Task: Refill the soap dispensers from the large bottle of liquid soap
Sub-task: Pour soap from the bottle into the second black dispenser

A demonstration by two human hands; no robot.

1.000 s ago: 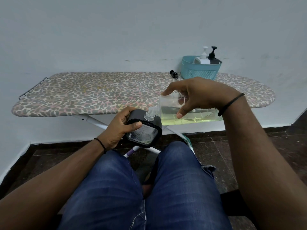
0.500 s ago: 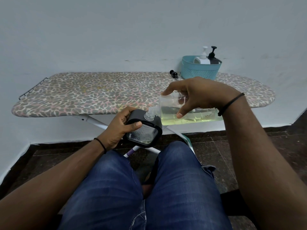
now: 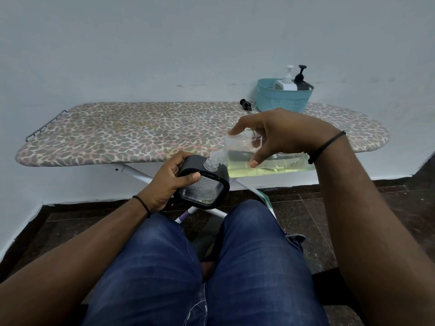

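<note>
My left hand [image 3: 170,182] grips a black-framed clear soap dispenser [image 3: 204,187], pump off, tilted toward me above my knees. My right hand [image 3: 280,135] holds the large clear bottle [image 3: 263,164] of yellow-green liquid soap lying almost on its side, thumb under it and fingers over the top. The bottle's threaded neck [image 3: 215,158] meets the dispenser's open neck. Liquid fills the lower part of the bottle.
An ironing board [image 3: 131,135] with a leopard-print cover stands in front of me against the wall. At its back right a blue basket [image 3: 282,100] holds a white dispenser [image 3: 286,82] and a black dispenser [image 3: 301,82]. A loose black pump [image 3: 246,105] lies beside the basket.
</note>
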